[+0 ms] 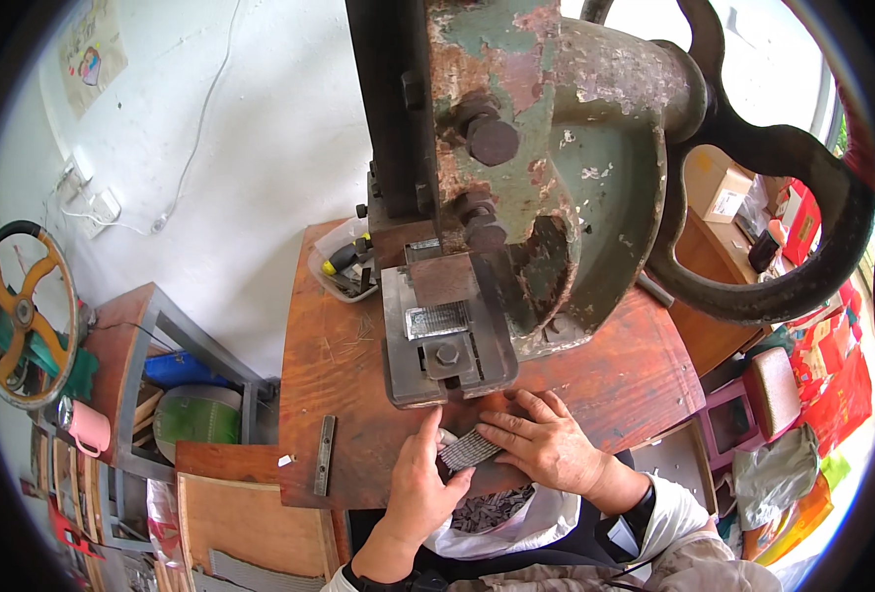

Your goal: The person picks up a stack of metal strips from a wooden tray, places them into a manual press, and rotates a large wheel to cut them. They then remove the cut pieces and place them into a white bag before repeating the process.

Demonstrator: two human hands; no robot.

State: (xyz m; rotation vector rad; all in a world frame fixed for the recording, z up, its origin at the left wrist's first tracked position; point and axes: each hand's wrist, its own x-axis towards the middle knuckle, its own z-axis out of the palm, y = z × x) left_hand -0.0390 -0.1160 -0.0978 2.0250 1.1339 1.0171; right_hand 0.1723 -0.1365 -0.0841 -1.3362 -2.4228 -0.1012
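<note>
Between my two hands, at the front edge of the wooden table (348, 424), is a grey ribbed piece (469, 450) that looks like metal. My left hand (419, 483) has its thumb and fingers about the near left end, with the index finger stretched up towards the press. On the far right end lie the bent fingers of my right hand (546, 444). Just beyond stands a worn green press (605, 187) with a steel die plate (408, 365). A shiny ribbed strip (437, 321) lies in the die. Below my hands, a white bag (546, 518) holds many small grey pieces.
A steel bar (326, 456) lies on the table's left side. Behind the die is a clear plastic box (334, 261) of tools. The press's large dark handwheel (783, 286) reaches out at the right. A pink mug (89, 428) stands at the left.
</note>
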